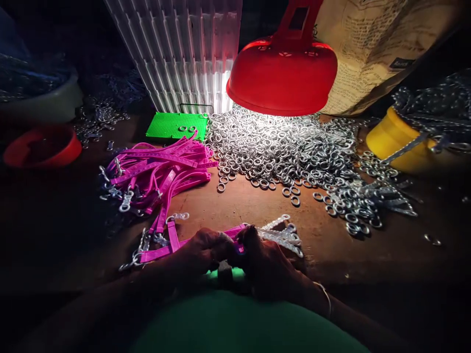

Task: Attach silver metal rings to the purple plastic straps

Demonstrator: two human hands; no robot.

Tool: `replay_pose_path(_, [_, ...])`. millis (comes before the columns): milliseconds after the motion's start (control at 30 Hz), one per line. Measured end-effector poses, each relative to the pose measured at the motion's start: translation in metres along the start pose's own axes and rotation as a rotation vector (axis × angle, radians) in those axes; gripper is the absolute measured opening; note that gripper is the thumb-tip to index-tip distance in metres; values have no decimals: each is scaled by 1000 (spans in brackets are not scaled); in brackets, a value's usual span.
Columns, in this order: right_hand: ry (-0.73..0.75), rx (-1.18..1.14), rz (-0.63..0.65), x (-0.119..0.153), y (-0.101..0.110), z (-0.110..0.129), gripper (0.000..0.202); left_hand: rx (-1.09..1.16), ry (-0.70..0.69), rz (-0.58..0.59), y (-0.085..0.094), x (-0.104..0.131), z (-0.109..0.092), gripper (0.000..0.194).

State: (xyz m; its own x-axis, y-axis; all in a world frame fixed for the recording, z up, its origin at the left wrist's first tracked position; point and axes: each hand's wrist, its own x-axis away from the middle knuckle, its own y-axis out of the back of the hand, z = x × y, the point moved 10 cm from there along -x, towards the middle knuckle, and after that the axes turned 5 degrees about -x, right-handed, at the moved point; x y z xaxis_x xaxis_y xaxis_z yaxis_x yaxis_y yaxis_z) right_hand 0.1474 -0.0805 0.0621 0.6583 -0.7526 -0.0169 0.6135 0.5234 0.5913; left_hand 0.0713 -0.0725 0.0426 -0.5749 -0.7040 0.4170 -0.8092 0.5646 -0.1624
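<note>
My left hand (206, 250) and my right hand (259, 260) meet close together at the table's front edge, both with fingers closed on a pink strap (156, 254). The strap's far end lies to the left, with a metal clasp and ring on it. A small bit of pink shows between my fingertips; the rest there is in shadow. Behind my left hand is a heap of pink straps (165, 171) with metal clasps. Beside my right hand lie several pale, clear-looking strips (281, 238) with rings at their ends.
A large pile of metal rings (272, 152) spreads under a red lamp shade (281, 78). A green perforated tray (172, 126) stands left of it, before a white ribbed panel (184, 54). At right is a yellow container (399, 139); at left, a red bowl (69, 149).
</note>
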Motion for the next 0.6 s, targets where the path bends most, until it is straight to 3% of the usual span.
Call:
replay_pose_path(100, [3,-142,-7,1,-5,-2,47,1,-30,-43,-4,12,3,41])
replay_pose_path(233, [-159,-375,75,-1,-20,-17,21,127,22,-72,-6,14,15,41])
replay_pose_path(300, [-209,-399,109,-2,-23,-16,20,210,46,-46,-8,9,22,45])
replay_pose_path(433, [-268,-328,223,-9,-27,-9,12,308,114,-49,-6,-2,38,44])
replay_pose_path(600, [-174,-87,318,-22,-22,-8,9,359,135,-57,-6,-10,36,38])
